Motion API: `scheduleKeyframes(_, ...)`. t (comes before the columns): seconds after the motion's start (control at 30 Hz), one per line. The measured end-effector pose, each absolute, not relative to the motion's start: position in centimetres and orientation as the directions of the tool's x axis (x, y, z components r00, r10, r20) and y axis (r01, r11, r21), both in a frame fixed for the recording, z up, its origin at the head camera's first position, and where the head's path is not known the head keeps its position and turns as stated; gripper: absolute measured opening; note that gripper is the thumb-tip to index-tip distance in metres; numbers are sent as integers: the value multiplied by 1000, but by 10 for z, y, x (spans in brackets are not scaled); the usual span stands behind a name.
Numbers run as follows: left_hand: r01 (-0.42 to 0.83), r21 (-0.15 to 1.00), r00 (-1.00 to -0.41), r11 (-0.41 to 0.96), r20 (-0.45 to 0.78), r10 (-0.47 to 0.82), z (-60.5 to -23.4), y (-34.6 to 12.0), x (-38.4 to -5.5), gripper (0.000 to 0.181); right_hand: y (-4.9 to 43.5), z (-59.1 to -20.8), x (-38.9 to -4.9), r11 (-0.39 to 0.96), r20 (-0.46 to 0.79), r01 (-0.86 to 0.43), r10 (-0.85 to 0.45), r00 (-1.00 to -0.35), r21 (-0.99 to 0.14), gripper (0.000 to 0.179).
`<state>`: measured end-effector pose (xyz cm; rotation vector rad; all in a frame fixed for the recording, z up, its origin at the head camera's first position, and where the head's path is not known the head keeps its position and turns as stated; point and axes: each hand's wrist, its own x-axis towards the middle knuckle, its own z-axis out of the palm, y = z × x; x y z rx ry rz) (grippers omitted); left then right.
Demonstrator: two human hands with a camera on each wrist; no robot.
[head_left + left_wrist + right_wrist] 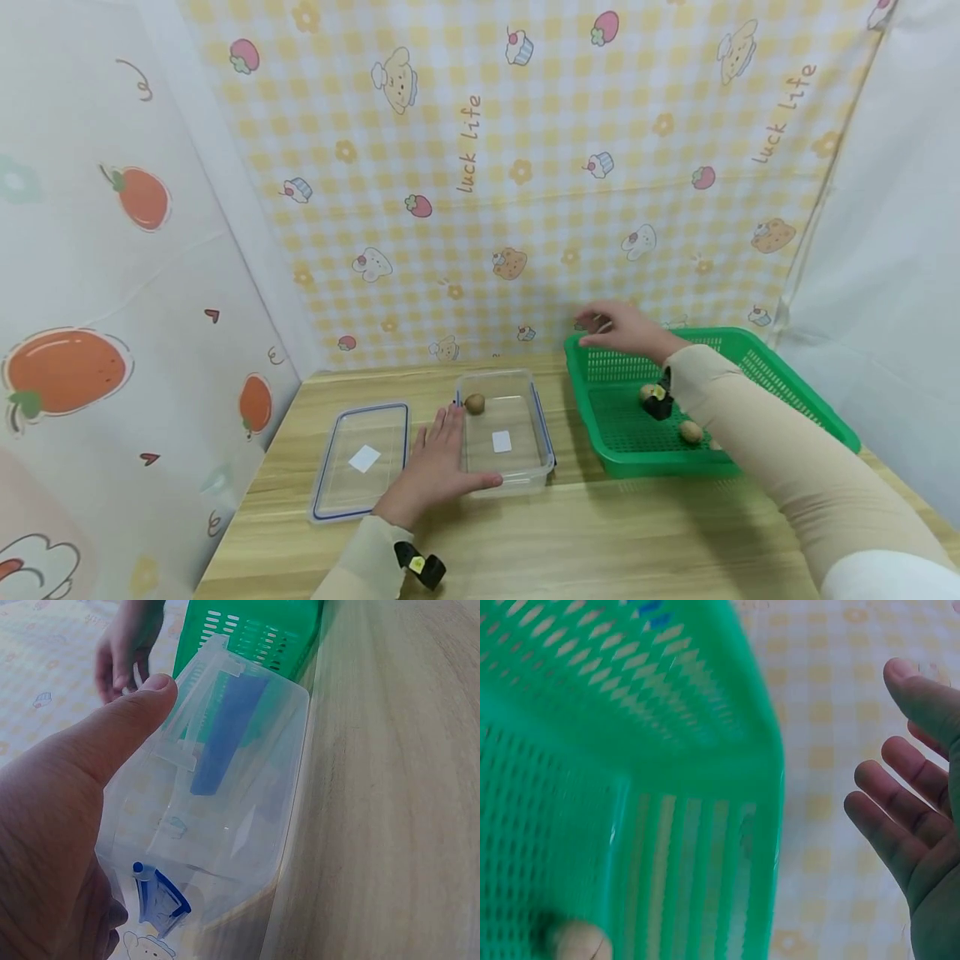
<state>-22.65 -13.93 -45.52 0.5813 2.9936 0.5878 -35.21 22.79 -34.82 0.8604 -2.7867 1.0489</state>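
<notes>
The right hand (626,327) hangs near the back left corner of a green slotted basket (675,465), palm empty, with thumb and fingertips apart; in the right wrist view its fingers show to the outer side of the basket's rim. Inside the basket, one walnut (691,432) sits toward the front, another walnut (647,392) farther back, part covered by the black strap (660,404) on the right wrist. The sleeve (772,467) hides much of what looks like a third, so the count there is uncertain.

The left hand (438,467) is at the clear plastic container (521,479), fingers spread and fairly straight along its left side, thumb stretched out by the front rim; it seems to steady the box rather than clamp it. A single walnut (475,404) rests in the container, toward the back left. The blue-edged lid (382,479) lies flat on the table (600,542) to the left.

The step in hand looks like shifting walnuts singly from basket to box, probably between two picks. The next move likely calls for the right hand to dip inside the basket and pinch a walnut, the left keeping the box in place.
</notes>
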Motion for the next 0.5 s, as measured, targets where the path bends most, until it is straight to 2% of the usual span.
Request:
scheduleKeyframes(0.23,361,371,-926,855,31,377,-457,-140,-227,132,280,-369,-343,631,171,-457,-460,-871,-627,51)
scheduleKeyframes(0.5,360,366,-926,858,29,376,-458,-141,-227,135,323,-403,-343,683,44,-367,-441,-896,-631,55)
